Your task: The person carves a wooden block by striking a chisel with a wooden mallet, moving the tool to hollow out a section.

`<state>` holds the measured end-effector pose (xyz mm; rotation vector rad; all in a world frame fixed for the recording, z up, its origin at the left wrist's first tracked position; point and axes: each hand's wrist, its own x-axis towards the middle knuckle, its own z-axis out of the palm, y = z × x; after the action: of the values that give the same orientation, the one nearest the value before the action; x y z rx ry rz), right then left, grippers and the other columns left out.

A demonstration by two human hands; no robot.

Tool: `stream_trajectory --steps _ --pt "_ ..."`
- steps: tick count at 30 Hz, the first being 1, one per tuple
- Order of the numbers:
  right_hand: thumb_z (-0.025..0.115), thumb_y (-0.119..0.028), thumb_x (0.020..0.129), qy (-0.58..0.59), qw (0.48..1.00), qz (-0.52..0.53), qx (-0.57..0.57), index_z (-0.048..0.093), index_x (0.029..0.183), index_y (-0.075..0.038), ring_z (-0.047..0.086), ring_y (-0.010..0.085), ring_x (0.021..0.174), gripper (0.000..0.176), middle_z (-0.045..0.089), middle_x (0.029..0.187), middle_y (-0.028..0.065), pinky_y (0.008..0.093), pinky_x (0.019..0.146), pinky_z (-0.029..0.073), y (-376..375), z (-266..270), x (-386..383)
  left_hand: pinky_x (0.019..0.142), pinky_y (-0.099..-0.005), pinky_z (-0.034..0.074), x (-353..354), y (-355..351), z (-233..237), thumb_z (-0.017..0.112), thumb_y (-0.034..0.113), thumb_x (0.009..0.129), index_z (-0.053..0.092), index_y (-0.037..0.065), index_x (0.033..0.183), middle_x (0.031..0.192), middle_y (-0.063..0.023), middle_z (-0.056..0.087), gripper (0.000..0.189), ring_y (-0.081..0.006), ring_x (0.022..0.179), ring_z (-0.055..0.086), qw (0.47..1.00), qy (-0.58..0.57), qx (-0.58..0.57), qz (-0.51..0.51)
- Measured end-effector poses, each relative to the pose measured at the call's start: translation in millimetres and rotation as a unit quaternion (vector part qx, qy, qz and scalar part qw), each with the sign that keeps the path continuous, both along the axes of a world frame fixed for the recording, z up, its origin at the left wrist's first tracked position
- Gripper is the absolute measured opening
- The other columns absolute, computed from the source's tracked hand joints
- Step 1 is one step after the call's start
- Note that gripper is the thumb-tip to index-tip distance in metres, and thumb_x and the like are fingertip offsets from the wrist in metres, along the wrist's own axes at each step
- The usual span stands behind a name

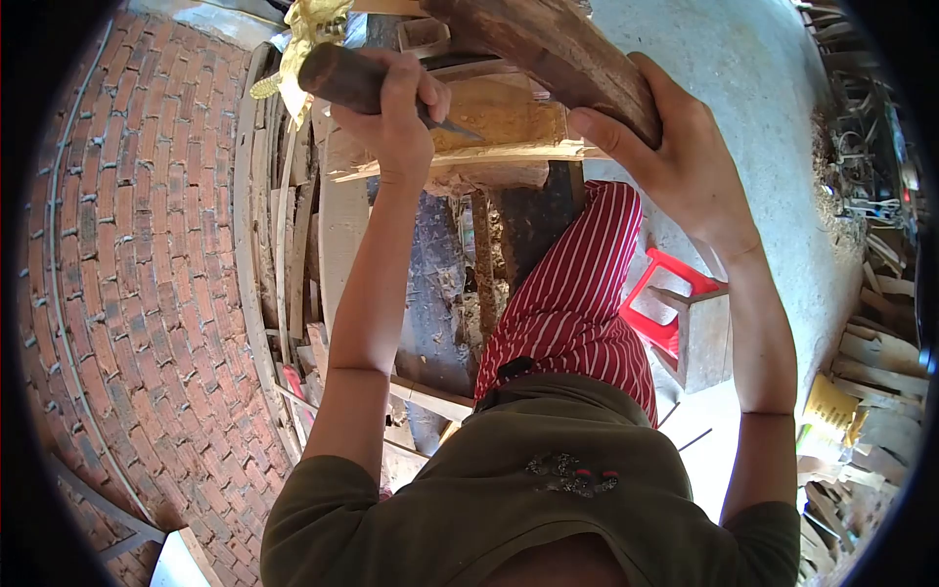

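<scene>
My left hand [391,108] is wrapped round the dark wooden handle of a chisel-like tool [342,80]. Its thin metal tip points right, over a pale wooden workpiece [499,112] that lies across the bench. My right hand [675,147] grips the lower end of a thick, dark brown piece of wood [567,54], thumb on its near side and fingers behind. That piece slants up and left, above the bench and apart from the tool.
A red plastic stool [665,338] and a wooden box [706,342] stand right of my striped leg. Planks [279,225] lean by the brick wall [147,196]. Wood scraps [880,362] lie at the far right. A yellow carved object [308,49] sits top left.
</scene>
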<state>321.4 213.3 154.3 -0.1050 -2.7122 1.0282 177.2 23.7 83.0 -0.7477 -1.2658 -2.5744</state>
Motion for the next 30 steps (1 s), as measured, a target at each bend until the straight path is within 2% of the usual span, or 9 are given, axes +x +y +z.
stream_trajectory --steps 6,8,9,11,15,17,19,23,30 --pt "0.072 -0.043 0.087 -0.066 0.989 0.002 -0.132 0.059 0.116 0.001 0.065 0.0228 0.07 0.054 0.066 0.078 0.0151 0.0351 0.063 0.05 -28 52 -13 0.039 -0.0288 0.034 -1 7 -5 0.056 0.003 0.089 0.054 0.002 0.088 0.056 -0.0073 0.05 0.003 -0.0132 0.039 0.042 0.992 -0.015 -0.096 -0.081" --pt "0.069 -0.028 0.092 0.242 0.954 -0.045 -0.173 0.051 0.122 0.008 0.065 0.0194 0.054 0.05 0.066 0.068 0.0136 0.0321 0.045 0.053 -63 64 -31 0.038 -0.028 0.034 0 11 -3 0.06 0.0 0.087 0.054 0.001 0.085 0.055 -0.0054 0.05 0.007 -0.0119 0.039 0.043 0.993 -0.017 -0.086 -0.082" --pt "0.069 -0.028 0.092 0.242 0.953 -0.045 -0.174 0.051 0.122 0.008 0.065 0.0194 0.054 0.05 0.066 0.068 0.0136 0.0321 0.045 0.053 -52 64 -31 0.036 -0.0272 0.034 0 13 -2 0.064 -0.003 0.085 0.053 0.001 0.083 0.054 -0.0036 0.049 0.011 -0.0106 0.038 0.044 0.993 -0.018 -0.073 -0.087" --pt "0.07 -0.028 0.091 0.108 0.954 0.163 -0.228 0.054 0.115 0.006 0.065 0.0188 0.056 0.044 0.065 0.068 0.0134 0.0344 0.046 0.051 -22 64 -30 0.037 -0.0266 0.034 1 16 -3 0.063 -0.003 0.085 0.054 0.0 0.082 0.054 -0.0036 0.051 0.01 -0.0104 0.038 0.045 0.993 -0.001 -0.063 -0.099" --pt "0.07 -0.028 0.091 -0.076 0.981 0.155 0.087 0.058 0.105 0.005 0.063 0.0189 0.053 0.038 0.064 0.066 0.0127 0.0338 0.046 0.048 -28 76 -43 0.039 -0.0244 0.036 17 17 -2 0.065 -0.001 0.084 0.056 0.001 0.081 0.056 -0.0041 0.054 0.009 -0.0097 0.041 0.049 0.998 0.022 -0.056 -0.019" --pt "0.071 -0.026 0.091 0.002 0.976 0.198 0.086 0.057 0.104 0.006 0.063 0.0194 0.051 0.037 0.065 0.068 0.0129 0.0331 0.045 0.048 -29 92 -31 0.04 -0.0235 0.037 19 22 -7 0.066 0.0 0.083 0.057 0.001 0.081 0.057 -0.0038 0.056 0.01 -0.0094 0.042 0.05 0.998 -0.026 -0.057 -0.018" --pt "0.071 -0.024 0.091 0.03 0.971 0.134 -0.196 0.056 0.105 0.007 0.062 0.0195 0.05 0.038 0.065 0.068 0.0121 0.0335 0.045 0.048 -44 102 -30 0.041 -0.0223 0.039 21 24 -8 0.067 0.001 0.082 0.057 0.002 0.077 0.056 -0.0019 0.055 0.011 -0.0093 0.044 0.053 0.994 0.046 -0.1 0.027" --pt "0.072 -0.044 0.086 0.161 0.978 0.11 0.079 0.058 0.117 0.001 0.068 0.0305 0.073 0.057 0.067 0.08 0.0184 0.0383 0.062 0.05 -30 25 -39 0.04 -0.0231 0.038 21 20 -21 0.063 0.001 0.085 0.057 0.003 0.077 0.056 -0.0012 0.055 0.01 -0.0094 0.044 0.052 0.995 0.0 -0.068 0.076" --pt "0.071 -0.042 0.088 0.042 0.998 0.039 -0.001 0.059 0.111 0.001 0.061 0.0239 0.058 0.05 0.064 0.074 0.0111 0.0376 0.059 0.047 -6 3 -13 0.038 -0.0308 0.035 -15 -6 -1 0.058 0.003 0.087 0.051 0.001 0.082 0.054 -0.007 0.048 0.009 -0.0147 0.039 0.042 0.996 -0.069 0.001 0.052"
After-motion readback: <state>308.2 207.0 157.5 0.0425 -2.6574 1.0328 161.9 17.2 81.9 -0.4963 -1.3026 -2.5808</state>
